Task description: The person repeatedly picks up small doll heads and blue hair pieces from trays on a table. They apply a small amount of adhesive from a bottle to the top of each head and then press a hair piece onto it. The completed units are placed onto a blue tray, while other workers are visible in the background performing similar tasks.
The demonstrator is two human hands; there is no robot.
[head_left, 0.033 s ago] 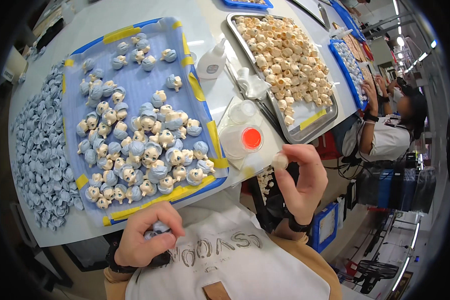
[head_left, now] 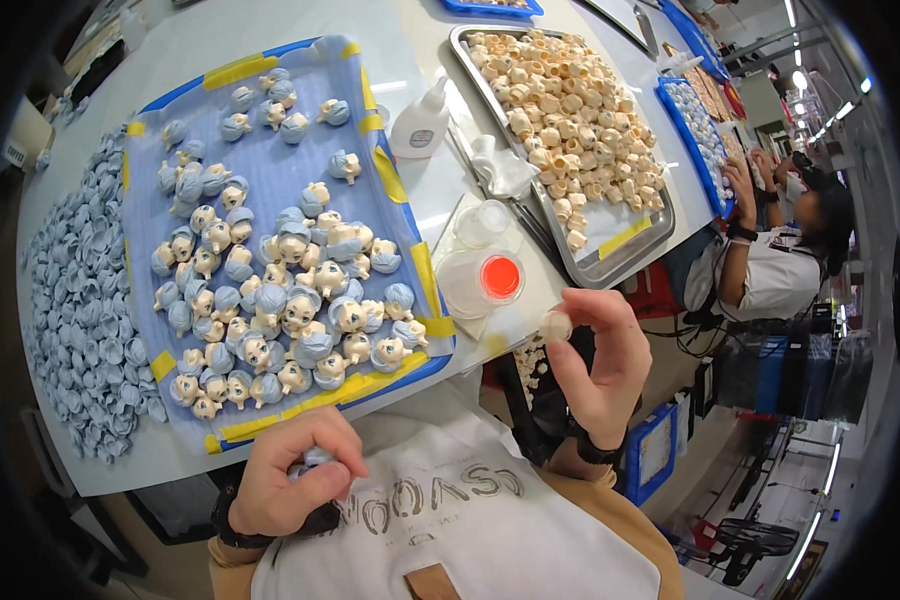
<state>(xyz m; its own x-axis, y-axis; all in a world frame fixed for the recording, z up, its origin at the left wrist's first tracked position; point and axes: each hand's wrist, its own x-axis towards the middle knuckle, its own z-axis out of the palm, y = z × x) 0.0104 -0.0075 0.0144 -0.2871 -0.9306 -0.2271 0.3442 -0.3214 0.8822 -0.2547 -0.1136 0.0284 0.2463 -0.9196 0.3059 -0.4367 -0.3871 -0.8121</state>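
My left hand [head_left: 295, 475] is closed around a light-blue hair piece [head_left: 317, 457], low in front of my apron; most of it is hidden by the fingers. Between thumb and fingertips of my right hand [head_left: 615, 375] is a small cream hollow doll-head part [head_left: 556, 326], raised just off the table's front edge. Ahead of my left hand lies a blue tray [head_left: 260, 165] with a taped liner, bearing many doll heads [head_left: 298, 312] with blue hair. A metal tray [head_left: 622, 268] heaped with cream head parts [head_left: 570, 120] stands beyond my right hand.
Loose blue hair pieces [head_left: 80, 320] are piled at the left. Between the trays stand a white squeeze bottle [head_left: 420, 128], a clear jar with a red-orange top [head_left: 500, 277], a small clear cup [head_left: 483, 223] and crumpled tissue [head_left: 505, 168]. A co-worker [head_left: 785, 265] sits at the right.
The hair piece in my left hand shows less between the fingers than before. My right hand keeps its pinch on the cream part; the view has shifted slightly.
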